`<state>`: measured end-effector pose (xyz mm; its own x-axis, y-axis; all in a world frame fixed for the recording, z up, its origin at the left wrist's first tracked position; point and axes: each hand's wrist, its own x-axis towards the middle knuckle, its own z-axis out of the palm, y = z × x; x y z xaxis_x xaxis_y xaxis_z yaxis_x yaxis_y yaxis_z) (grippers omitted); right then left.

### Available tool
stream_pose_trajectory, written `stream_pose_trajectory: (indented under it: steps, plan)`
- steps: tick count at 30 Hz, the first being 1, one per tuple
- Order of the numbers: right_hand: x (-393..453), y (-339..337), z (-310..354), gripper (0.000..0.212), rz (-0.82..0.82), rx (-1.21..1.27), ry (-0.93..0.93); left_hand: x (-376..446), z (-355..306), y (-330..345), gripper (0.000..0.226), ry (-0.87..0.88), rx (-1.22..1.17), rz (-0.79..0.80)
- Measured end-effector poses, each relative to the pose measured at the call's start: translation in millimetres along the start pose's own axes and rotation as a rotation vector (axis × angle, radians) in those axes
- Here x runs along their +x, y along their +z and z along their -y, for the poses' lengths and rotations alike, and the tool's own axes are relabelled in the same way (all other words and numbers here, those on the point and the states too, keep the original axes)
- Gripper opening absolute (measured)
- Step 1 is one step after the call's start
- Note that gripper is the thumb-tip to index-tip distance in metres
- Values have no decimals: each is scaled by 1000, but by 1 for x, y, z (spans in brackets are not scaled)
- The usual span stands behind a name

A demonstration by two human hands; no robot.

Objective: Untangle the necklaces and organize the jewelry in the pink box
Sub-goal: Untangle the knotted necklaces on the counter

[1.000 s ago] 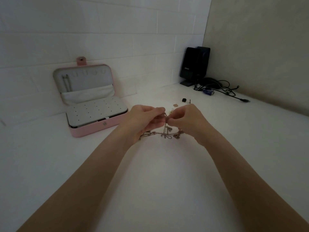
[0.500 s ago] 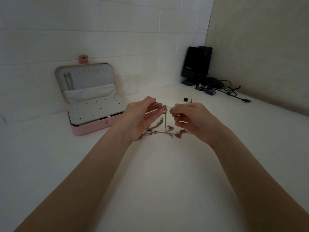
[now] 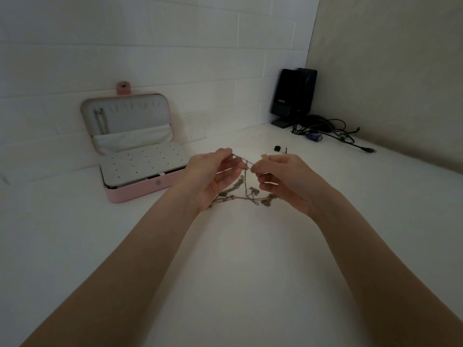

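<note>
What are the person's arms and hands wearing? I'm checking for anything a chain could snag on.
Nothing shows: both forearms are bare up to the frame edge, with no sleeves or watch. The left hand and right hand show no gloves, rings or bracelets.

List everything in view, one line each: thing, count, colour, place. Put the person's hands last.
tangled necklaces: count unclear, dull gold-grey, held up between the hands, lower loops trailing to the table
pink box: one, pink with grey lining, open, on the table at left against the wall
chain in lid: one, grey, hanging at the left of the box's lid
speakers: two, black, back corner
cables: a bundle, black, beside the speakers
small dark pieces: two or so, black, on the table beyond the hands
table: one, white
left hand: pinches the necklaces
right hand: pinches the necklaces
</note>
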<state>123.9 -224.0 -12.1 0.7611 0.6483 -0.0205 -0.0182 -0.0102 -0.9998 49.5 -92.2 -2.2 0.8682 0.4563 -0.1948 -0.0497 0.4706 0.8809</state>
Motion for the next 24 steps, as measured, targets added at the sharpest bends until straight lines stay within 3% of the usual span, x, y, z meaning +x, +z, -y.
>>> stream_pose_trajectory:
  steps: [10,18,24]
  plan:
    - [2,0,-2,9,29,4,38,-2,-2,0,17,-60,7,59]
    - [0,1,0,16,35,200,60,3,0,0,26,-127,4,196]
    - [1,7,-3,21,23,121,94,5,-2,-3,24,-121,-152,179]
